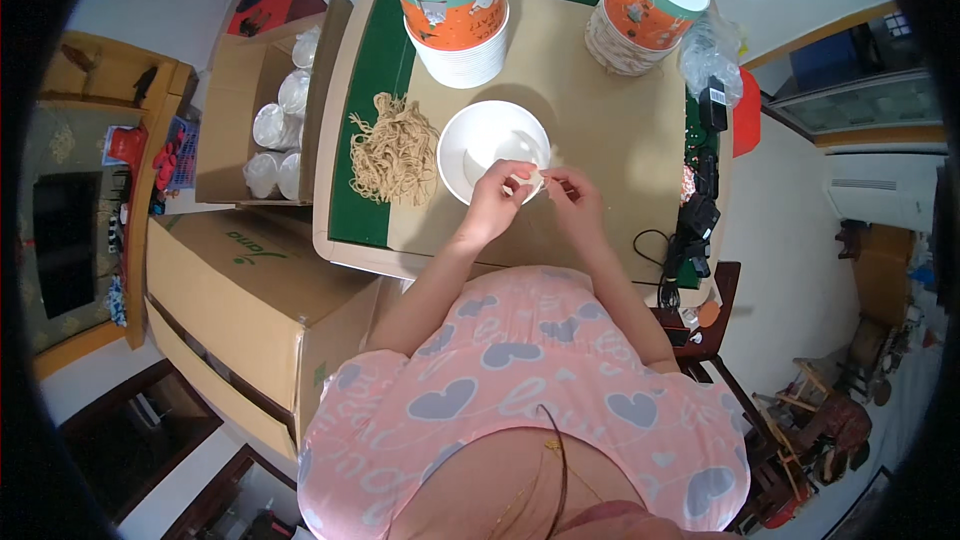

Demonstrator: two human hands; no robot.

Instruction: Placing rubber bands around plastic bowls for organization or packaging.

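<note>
A round white bowl or tub stands on the table directly in front of me, its open top facing up. My left hand reaches over its near right rim, thumb and fingers pinched together. Close beside it, my right hand is pinched too, and the fingertips of both hands almost meet at the rim. What lies between the fingertips is too small to make out. Left of the bowl is a loose heap of tan string.
Behind the bowl stand a stack of white tubs topped by an upturned orange one and a second stack at right. Black power adapters and clear plastic line the right edge. Cardboard boxes stand at left.
</note>
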